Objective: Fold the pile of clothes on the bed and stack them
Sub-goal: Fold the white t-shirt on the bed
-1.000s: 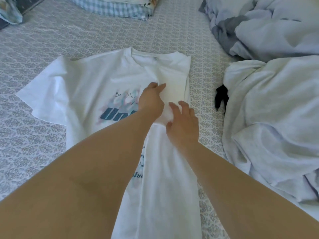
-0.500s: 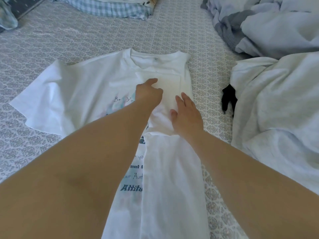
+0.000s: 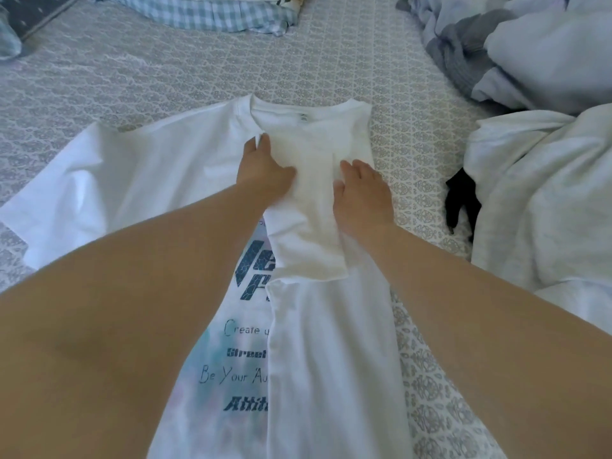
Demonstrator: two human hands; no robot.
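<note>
A white tee [image 3: 139, 180] lies print-up on the bed [image 3: 331, 67], its right side and sleeve already folded in over the middle. The left hand [image 3: 265, 170] and right hand [image 3: 362, 193] both press flat on that folded sleeve, fingers straight and holding nothing. The left sleeve is not yet folded. To the right a pile [image 3: 543, 200] of clothes waits unfolded, so most of the work remains; no stack of folded clothes can be made out
</note>
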